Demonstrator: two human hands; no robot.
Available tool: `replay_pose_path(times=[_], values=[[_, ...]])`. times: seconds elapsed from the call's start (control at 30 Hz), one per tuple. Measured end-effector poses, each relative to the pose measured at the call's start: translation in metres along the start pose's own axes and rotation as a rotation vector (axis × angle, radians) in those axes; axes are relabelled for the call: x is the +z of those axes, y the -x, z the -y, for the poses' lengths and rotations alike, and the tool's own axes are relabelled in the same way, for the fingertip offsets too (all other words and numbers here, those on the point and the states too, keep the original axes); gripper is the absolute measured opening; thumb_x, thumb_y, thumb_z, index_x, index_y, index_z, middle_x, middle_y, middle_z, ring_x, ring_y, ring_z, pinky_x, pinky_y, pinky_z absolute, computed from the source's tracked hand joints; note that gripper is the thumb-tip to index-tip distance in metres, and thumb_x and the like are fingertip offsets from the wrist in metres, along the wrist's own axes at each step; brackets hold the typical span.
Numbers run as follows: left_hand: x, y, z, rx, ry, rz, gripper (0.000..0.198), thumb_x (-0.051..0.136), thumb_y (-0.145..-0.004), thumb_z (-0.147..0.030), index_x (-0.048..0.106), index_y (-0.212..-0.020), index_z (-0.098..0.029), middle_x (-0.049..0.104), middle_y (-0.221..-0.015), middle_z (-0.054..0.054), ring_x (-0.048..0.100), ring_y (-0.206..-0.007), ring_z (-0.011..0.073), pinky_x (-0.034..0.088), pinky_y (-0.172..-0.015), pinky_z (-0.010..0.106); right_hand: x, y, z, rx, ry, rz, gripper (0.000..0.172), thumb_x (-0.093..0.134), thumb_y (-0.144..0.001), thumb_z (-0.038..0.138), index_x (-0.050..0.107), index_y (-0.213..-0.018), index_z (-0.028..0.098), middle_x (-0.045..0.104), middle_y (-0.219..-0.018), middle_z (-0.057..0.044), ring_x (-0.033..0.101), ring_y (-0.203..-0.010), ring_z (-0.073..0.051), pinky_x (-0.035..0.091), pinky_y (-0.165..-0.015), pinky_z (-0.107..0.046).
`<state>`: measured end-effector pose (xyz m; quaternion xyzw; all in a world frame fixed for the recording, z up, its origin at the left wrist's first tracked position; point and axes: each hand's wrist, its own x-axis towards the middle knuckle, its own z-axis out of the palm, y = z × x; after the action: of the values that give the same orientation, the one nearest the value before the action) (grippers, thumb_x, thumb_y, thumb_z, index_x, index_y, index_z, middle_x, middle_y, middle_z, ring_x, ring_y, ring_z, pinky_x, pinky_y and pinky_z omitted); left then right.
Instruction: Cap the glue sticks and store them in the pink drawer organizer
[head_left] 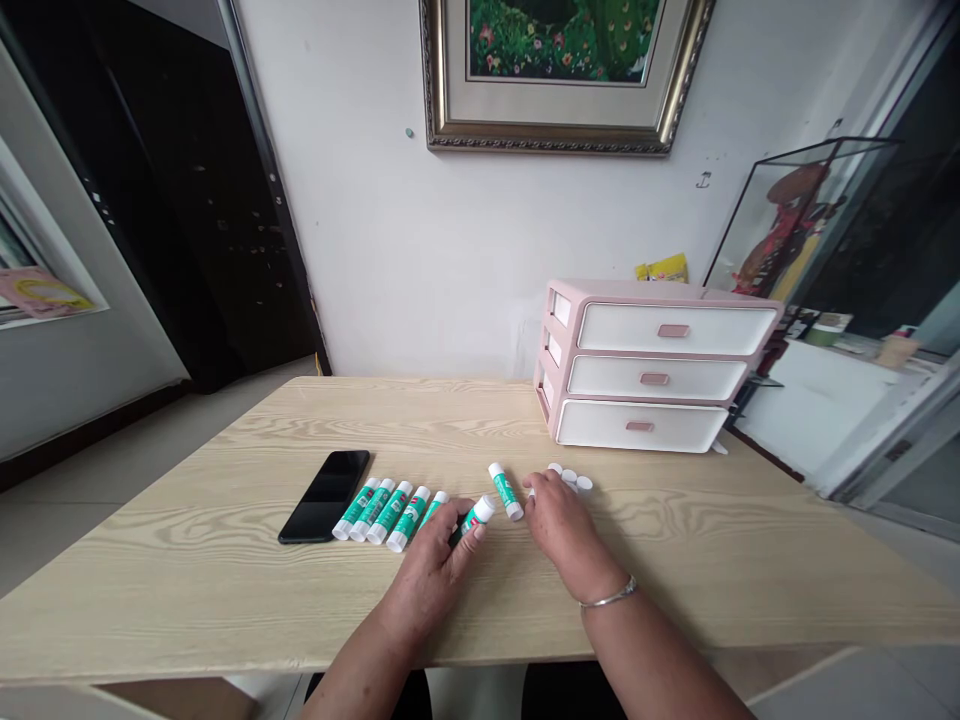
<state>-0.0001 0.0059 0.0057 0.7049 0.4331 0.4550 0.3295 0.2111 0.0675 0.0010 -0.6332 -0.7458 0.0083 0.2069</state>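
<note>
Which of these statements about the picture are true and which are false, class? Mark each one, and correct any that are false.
1. The left hand is holding a green-and-white glue stick. True.
2. The bracelet is on the left wrist. False: it is on the right wrist.
3. The black smartphone lies to the left of the row of glue sticks. True.
4. The pink-and-white drawer unit has four drawers. False: it has three.
5. A framed painting hangs on the wall behind the table. True.
</note>
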Motion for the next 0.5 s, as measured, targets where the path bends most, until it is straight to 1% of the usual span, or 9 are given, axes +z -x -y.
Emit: replay_pose_path(times=[0.1,0.17,0.23,0.3,0.37,0.4,0.47,0.5], values=[[-0.001,0.000,-0.002,-0.022,0.028,-0.005,0.037,0.052,-0.099,-0.047,0.062,-0.121,-0.020,0.070,-0.115,0.007,0.062,-0.105,0.0228,0.047,-0.095,0.034,-0.001,0.000,0.000,0.018,-0.005,0.017,0.033,0.050,-0.090,0.004,0.068,-0.116,0.016,0.067,-0.111,-0.011,0.061,-0.102,-0.019,0.039,-0.088,-0.026],[-0.001,0.000,-0.003,-0.027,0.037,-0.004,0.037,0.052,-0.099,-0.048,0.063,-0.120,-0.019,0.070,-0.113,0.007,0.062,-0.103,0.0227,0.047,-0.094,0.033,-0.003,-0.001,0.000,0.030,-0.017,0.002,0.033,0.050,-0.091,0.005,0.068,-0.116,0.016,0.068,-0.111,-0.011,0.062,-0.101,-0.019,0.040,-0.088,-0.027],[-0.001,-0.001,-0.004,-0.021,0.048,0.003,0.037,0.052,-0.099,-0.048,0.064,-0.119,-0.020,0.071,-0.110,0.006,0.062,-0.100,0.0221,0.048,-0.092,0.033,-0.004,-0.002,0.000,0.044,-0.061,-0.046,0.031,0.051,-0.090,0.007,0.070,-0.114,0.015,0.068,-0.111,-0.012,0.063,-0.101,-0.020,0.041,-0.089,-0.027],[-0.001,-0.001,-0.006,-0.019,0.055,0.004,0.038,0.052,-0.098,-0.050,0.064,-0.117,-0.020,0.071,-0.106,0.006,0.062,-0.097,0.0219,0.048,-0.090,0.032,-0.005,-0.005,0.000,0.076,-0.160,-0.118,0.030,0.051,-0.088,0.007,0.072,-0.107,0.015,0.070,-0.109,-0.012,0.063,-0.101,-0.020,0.042,-0.090,-0.028],[-0.001,-0.001,-0.007,-0.028,0.055,0.001,0.039,0.052,-0.098,-0.052,0.064,-0.116,-0.020,0.070,-0.104,0.006,0.062,-0.096,0.0219,0.049,-0.089,0.032,-0.005,-0.009,-0.001,0.151,-0.353,-0.167,0.029,0.050,-0.086,0.009,0.074,-0.100,0.016,0.072,-0.104,-0.010,0.065,-0.096,-0.020,0.045,-0.086,-0.028],[-0.002,-0.001,-0.008,-0.034,0.054,0.002,0.039,0.052,-0.097,-0.052,0.064,-0.116,-0.020,0.070,-0.103,0.006,0.062,-0.096,0.0219,0.049,-0.088,0.032,-0.004,-0.011,-0.001,0.205,-0.515,-0.165,0.028,0.051,-0.084,0.011,0.075,-0.098,0.017,0.073,-0.099,-0.009,0.066,-0.090,-0.020,0.047,-0.081,-0.028],[-0.002,0.000,-0.009,-0.044,0.055,0.006,0.039,0.052,-0.097,-0.052,0.064,-0.116,-0.019,0.070,-0.102,0.006,0.061,-0.095,0.0215,0.048,-0.088,0.031,-0.004,-0.014,-0.002,0.310,-0.890,-0.113,0.024,0.056,-0.080,0.017,0.075,-0.094,0.019,0.073,-0.083,-0.005,0.065,-0.073,-0.018,0.047,-0.065,-0.027],[-0.002,0.000,-0.009,-0.049,0.056,0.007,0.039,0.052,-0.097,-0.051,0.063,-0.116,-0.019,0.069,-0.101,0.005,0.061,-0.094,0.0211,0.048,-0.087,0.031,-0.004,-0.015,-0.002,0.346,-1.050,-0.077,0.022,0.059,-0.077,0.020,0.074,-0.092,0.020,0.072,-0.076,-0.003,0.063,-0.065,-0.017,0.045,-0.058,-0.026]])
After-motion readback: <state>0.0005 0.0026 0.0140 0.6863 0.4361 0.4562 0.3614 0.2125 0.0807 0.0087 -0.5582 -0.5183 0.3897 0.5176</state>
